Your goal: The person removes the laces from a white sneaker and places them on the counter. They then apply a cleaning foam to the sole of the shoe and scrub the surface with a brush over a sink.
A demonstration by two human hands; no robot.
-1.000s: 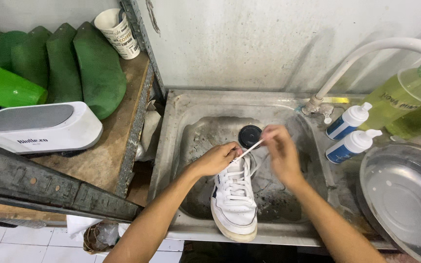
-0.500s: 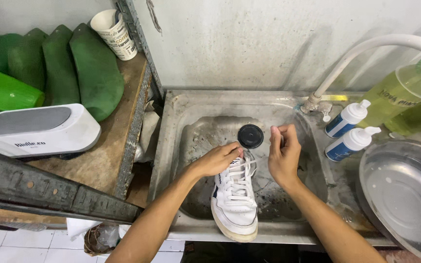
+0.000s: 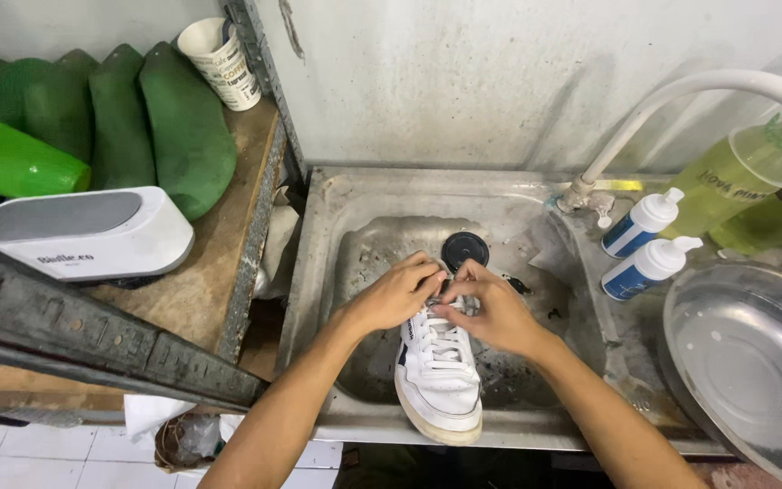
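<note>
A white sneaker with white laces rests in the metal sink, its toe propped on the front rim. My left hand and my right hand meet over the top of the shoe's tongue. The fingertips of both hands pinch the lace ends near the uppermost eyelets. A black sink plug lies just behind my hands.
Two white-and-blue pump bottles and a yellow-green liquid bottle stand right of the sink under a white tap. A steel basin sits at right. On the wooden shelf left are green shoe forms, a white device, a paper cup.
My right hand held a lace stretched out to the right a second ago; it has since come down and joined my left hand at the top of the shoe.
</note>
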